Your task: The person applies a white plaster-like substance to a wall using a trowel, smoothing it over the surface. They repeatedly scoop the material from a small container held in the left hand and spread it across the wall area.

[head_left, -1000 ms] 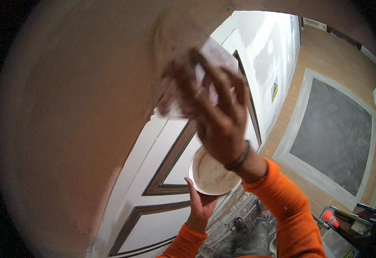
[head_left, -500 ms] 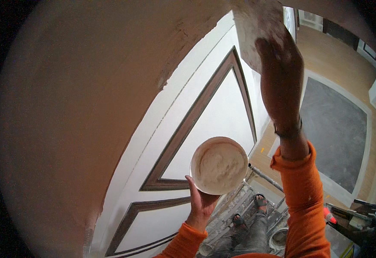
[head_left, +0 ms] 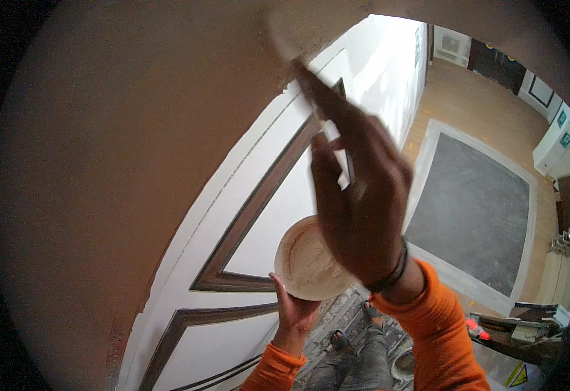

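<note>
My right hand (head_left: 363,215) is raised in front of me, shut on a flat putty knife (head_left: 338,155) whose blade tip reaches up to a pale patch of filler (head_left: 298,29) on the tan surface overhead. Below it, my left hand (head_left: 294,313) holds a round white bowl (head_left: 301,264) of pale paste from underneath. The right hand overlaps the bowl's right rim in view. Both forearms wear orange sleeves, and a dark band sits on my right wrist.
A tan curved surface (head_left: 122,169) fills the left and top. Beneath lies white panelling with brown trim (head_left: 252,215). Far below are a grey floor rectangle (head_left: 474,208), my feet on planks (head_left: 363,339), tools (head_left: 513,326) at lower right and white boxes (head_left: 558,140).
My right hand swept from the middle up to the upper right, then back down and left with the knife against the surface. The bowl in my left hand stayed about where it was.
</note>
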The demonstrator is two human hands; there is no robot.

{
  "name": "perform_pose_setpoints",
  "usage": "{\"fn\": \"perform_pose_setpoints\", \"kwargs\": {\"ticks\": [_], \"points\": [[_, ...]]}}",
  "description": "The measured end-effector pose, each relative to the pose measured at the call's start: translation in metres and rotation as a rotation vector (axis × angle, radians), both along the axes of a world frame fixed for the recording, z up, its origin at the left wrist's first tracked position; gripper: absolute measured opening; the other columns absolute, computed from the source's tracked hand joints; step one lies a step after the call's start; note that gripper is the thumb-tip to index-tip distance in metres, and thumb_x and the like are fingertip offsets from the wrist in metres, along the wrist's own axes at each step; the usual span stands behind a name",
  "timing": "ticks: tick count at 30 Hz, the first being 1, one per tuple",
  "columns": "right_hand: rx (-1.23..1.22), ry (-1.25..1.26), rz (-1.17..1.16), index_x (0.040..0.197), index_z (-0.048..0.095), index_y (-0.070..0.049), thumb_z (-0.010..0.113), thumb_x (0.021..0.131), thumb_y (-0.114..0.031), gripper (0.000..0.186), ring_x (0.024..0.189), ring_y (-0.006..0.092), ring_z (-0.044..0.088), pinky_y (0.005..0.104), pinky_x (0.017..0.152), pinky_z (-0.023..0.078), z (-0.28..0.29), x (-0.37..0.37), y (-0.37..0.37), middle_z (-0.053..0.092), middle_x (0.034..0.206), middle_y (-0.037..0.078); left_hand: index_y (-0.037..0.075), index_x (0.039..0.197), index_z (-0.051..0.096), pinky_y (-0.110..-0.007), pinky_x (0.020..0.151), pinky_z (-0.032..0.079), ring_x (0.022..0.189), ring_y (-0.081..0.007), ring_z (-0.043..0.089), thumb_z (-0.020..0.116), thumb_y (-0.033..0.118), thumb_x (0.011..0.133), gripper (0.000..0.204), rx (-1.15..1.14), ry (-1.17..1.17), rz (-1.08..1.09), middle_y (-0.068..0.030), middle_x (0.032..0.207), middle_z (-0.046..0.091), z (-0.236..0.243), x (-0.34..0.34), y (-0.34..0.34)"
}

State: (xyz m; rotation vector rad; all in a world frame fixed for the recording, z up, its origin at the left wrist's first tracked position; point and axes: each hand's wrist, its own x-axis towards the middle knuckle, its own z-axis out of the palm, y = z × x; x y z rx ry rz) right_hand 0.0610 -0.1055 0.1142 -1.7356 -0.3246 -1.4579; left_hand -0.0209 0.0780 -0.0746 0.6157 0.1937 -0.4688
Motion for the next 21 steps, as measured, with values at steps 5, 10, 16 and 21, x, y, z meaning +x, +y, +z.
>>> {"fn": "perform_pose_setpoints", "kwargs": {"ticks": [5, 10, 16, 21], "points": [[-0.101, 0.048, 0.132, 0.126, 0.063, -0.004, 0.064, 0.089, -0.014, 0.039, 0.102, 0.0286, 0.068, 0.0383, 0.085, 0.056, -0.009, -0.040, 0.035, 0.066, 0.123, 0.016, 0.019, 0.154, 0.022, -0.056, 0.111, 0.037, 0.140, -0.0323, 0.035, 0.044, 0.068, 0.091, 0.083, -0.400, 0.124, -0.006, -0.0109, 0.154, 0.033, -0.009, 0.013, 0.003], [0.079, -0.081, 0.074, 0.128, 0.063, -0.006, 0.065, 0.084, -0.004, 0.044, 0.107, 0.0304, 0.063, 0.0395, 0.093, 0.052, -0.031, -0.033, 0.009, 0.064, 0.126, 0.014, 0.020, 0.152, 0.025, -0.057, 0.108, 0.041, 0.138, -0.0332, 0.039, 0.038, 0.071, 0.092, 0.080, -0.004, -0.050, 0.063, -0.0127, 0.152, 0.034, 0.005, 0.030, 0.008], [-0.062, -0.214, -0.201, 0.130, 0.064, -0.015, 0.065, 0.079, -0.001, 0.052, 0.114, 0.0327, 0.055, 0.0433, 0.096, 0.044, -0.036, 0.053, -0.013, 0.055, 0.138, 0.011, 0.020, 0.152, 0.026, -0.056, 0.110, 0.039, 0.138, -0.0322, 0.040, 0.039, 0.071, 0.092, 0.080, -0.001, -0.027, 0.084, -0.0119, 0.152, 0.035, 0.004, 0.039, -0.002], [-0.184, -0.020, -0.213, 0.122, 0.069, -0.018, 0.068, 0.078, -0.014, 0.044, 0.114, 0.0281, 0.054, 0.0400, 0.095, 0.041, -0.054, 0.030, 0.017, 0.056, 0.135, 0.012, 0.018, 0.152, 0.028, -0.054, 0.115, 0.033, 0.139, -0.0305, 0.038, 0.042, 0.066, 0.094, 0.077, -0.097, -0.059, 0.079, -0.0097, 0.153, 0.038, 0.005, 0.051, -0.015]]}}
